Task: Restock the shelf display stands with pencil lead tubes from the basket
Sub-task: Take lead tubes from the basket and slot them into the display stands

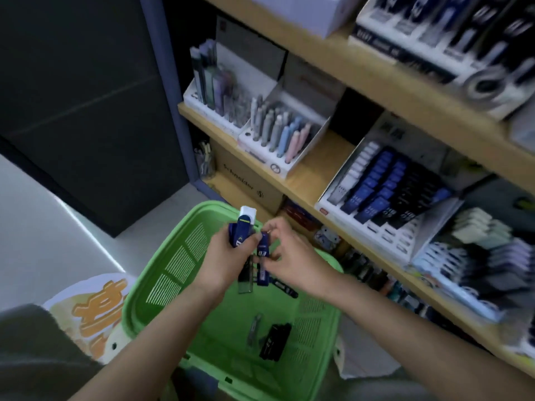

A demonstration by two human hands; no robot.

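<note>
A green basket (170, 264) sits low in the view, and both hands meet just above its far half. The left hand (228, 256) has its fingers curled round a bundle of blue pencil lead tubes (242, 230), which stick up past the fingers toward the basket's far rim; one tube in the bundle ends in a white cap (248, 212). The right hand (292, 256), touching the bundle from the right, pinches a single blue tube (263, 250) between thumb and fingertips. A grey tube (245, 280) hangs below the 2 hands, over the basket floor; which hand holds it cannot be told through the blur.

On the basket floor, nearer the person, lie a cluster of black tubes (275, 341) and, just left of them, a thin grey tube (254, 328).

Up and to the right of the basket, on the wooden shelf (307, 180), stands a white display stand (376, 230) with rows of white, blue and black lead tubes. Beyond the basket's far rim, on the same shelf, a second stand (285, 166) holds pastel pens. Under that shelf, just behind the basket, is a cardboard box (246, 180).
</note>
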